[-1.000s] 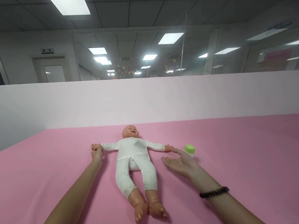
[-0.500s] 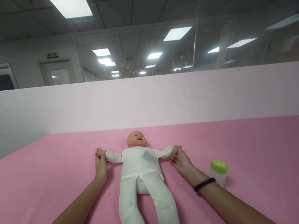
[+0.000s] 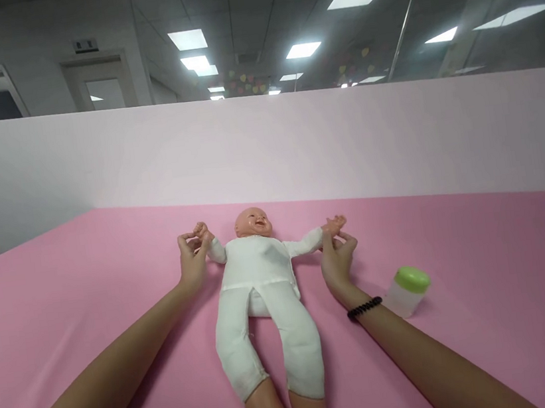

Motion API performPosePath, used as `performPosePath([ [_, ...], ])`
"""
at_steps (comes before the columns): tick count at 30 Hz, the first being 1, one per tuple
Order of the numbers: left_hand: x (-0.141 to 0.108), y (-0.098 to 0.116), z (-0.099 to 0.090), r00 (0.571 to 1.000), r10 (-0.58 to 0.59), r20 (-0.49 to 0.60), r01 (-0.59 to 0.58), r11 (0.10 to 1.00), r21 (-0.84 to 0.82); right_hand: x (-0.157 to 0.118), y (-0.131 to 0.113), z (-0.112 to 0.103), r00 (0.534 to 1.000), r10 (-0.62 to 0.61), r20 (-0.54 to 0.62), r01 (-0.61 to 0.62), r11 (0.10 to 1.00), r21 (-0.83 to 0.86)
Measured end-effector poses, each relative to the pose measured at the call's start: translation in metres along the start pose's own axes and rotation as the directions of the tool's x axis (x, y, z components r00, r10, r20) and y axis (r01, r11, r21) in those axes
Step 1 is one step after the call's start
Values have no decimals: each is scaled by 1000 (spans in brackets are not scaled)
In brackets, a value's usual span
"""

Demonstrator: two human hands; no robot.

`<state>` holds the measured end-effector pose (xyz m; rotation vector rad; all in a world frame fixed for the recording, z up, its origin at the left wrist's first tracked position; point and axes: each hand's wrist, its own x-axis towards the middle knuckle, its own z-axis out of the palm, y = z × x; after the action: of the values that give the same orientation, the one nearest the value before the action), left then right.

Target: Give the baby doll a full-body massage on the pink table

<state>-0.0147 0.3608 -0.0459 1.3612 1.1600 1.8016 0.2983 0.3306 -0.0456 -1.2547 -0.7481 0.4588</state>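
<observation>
Your left hand [image 3: 193, 260] has its grip closed around one wrist of the doll [image 3: 258, 259], thumb and fingertips meeting near the little fist. Your right hand [image 3: 337, 261] has a similar pinch on the other wrist, thumb in front and fingers curled beyond; the doll's open fingers stick out past it. Taking such thin limbs at the wrist probably lets you guide each arm with a light hold. The doll lies face up between your forearms, head away from you and legs toward you, which seems to put both its arms within equal reach. You wear a black coiled band [image 3: 365, 308] on your right wrist. Just beside that forearm sits a green-lidded container [image 3: 408, 291], likely set aside so the doll has the middle. Everything rests on the pink-covered table [image 3: 497, 308], backed by a white panel [image 3: 325, 147].
</observation>
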Motion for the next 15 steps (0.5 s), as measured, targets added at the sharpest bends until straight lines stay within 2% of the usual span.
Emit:
performPosePath([
  [2,14,2,8,999,-41,3,41,996,85,14,-2,6,999,24,24,-20,988,-151],
  [4,33,2,15,992,-126,-8,123,952,280,28,-4,14,994,56,99,-22,948,-319],
  [6,53,-1,19,969,-246,-17,223,842,492,39,-6,22,978,87,189,12,883,-469],
  [8,70,-6,20,931,-365,3,287,736,613,45,-7,28,952,114,283,76,811,-581],
  [12,88,-16,17,855,-516,42,370,665,648,50,-4,36,902,208,378,139,691,-709],
  [14,89,-18,16,850,-525,45,381,672,635,51,-4,37,897,232,375,110,705,-701],
  [15,88,-18,14,864,-501,48,370,696,615,52,-5,36,902,231,364,77,744,-663],
])
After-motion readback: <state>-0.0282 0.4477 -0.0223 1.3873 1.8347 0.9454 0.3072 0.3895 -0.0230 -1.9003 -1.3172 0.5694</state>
